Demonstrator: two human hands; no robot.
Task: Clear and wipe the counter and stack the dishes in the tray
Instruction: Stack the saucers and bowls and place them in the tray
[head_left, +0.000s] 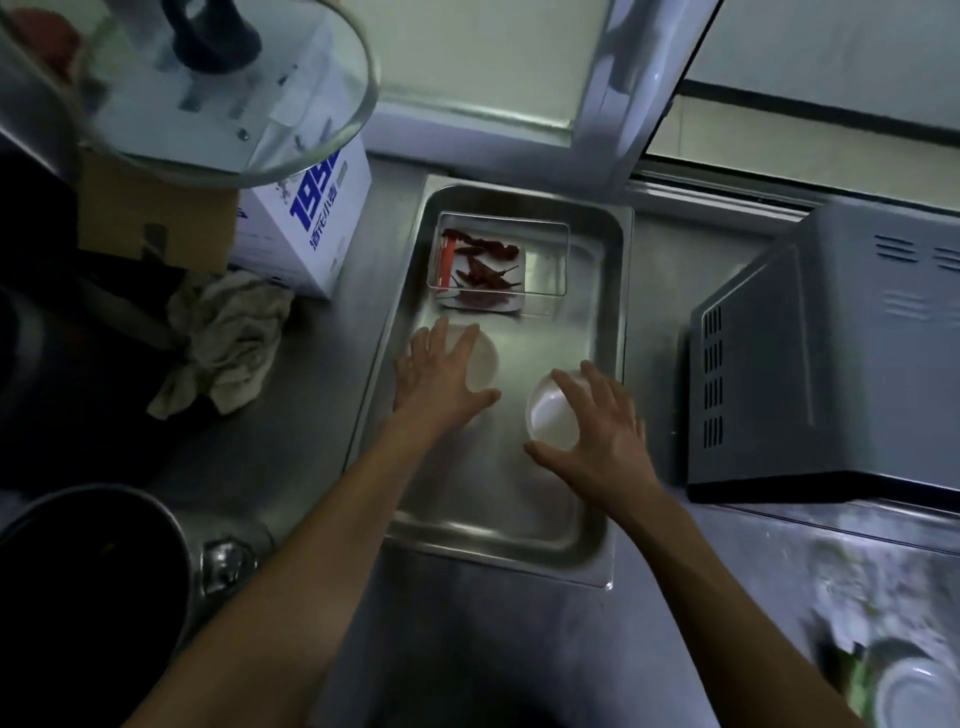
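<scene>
Head view, looking down on a steel counter (291, 457) with a rectangular steel tray (519, 493) at centre. The left hand (441, 376) lies over a small white bowl (483, 364) in the tray's left half, fingers spread and nearly straight; the palm hides most of the bowl, and whether the fingers actually touch it cannot be told. The right hand (597, 426) is spread over a second white bowl (550, 415) in the tray's right half, thumb at its near rim and fingers arched over its far side; the grip appears loose, and contact is hard to confirm through motion blur. At the tray's far end sits a clear box (498, 262) holding dried red chillies (483, 270); its walls are barely visible. A crumpled grey rag (223, 338) lies on the counter left of the tray, beside a white carton (306, 228) with blue print, partly covered by a glass lid (208, 88) near the camera. A dark pot (93, 571) is cut off at lower left. A grey appliance (831, 353) stands right of the tray, cropped by the frame. At lower right, blurred dishes (909, 686) cannot be made out.
</scene>
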